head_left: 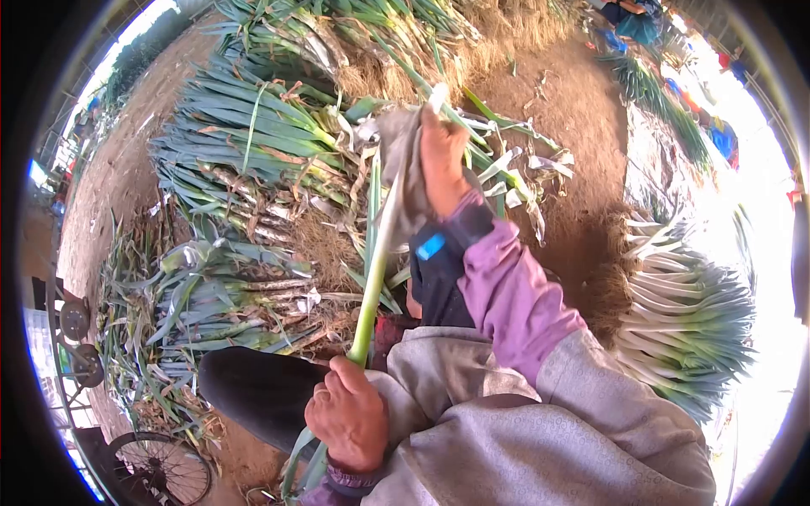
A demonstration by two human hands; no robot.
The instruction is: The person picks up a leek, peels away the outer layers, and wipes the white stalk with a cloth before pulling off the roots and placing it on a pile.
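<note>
One long leek (374, 291) runs from low centre up toward the upper middle, its green part lower and its pale part higher. My left hand (348, 413) is closed round the green part, with leaves hanging below it. Higher up, my right hand (443, 160) is closed on a grey-brown cloth (401, 160), which lies against the pale upper part of the leek. A white tip shows just above the fingers of my right hand. Part of the stalk is hidden behind the cloth.
Piles of untrimmed leeks (245, 126) lie at the upper left, with more leeks (228, 291) below. Cleaned leeks (675, 312) are stacked on the right. A bicycle wheel (160, 472) stands at the lower left. Another person (629, 10) is partly visible at the top right.
</note>
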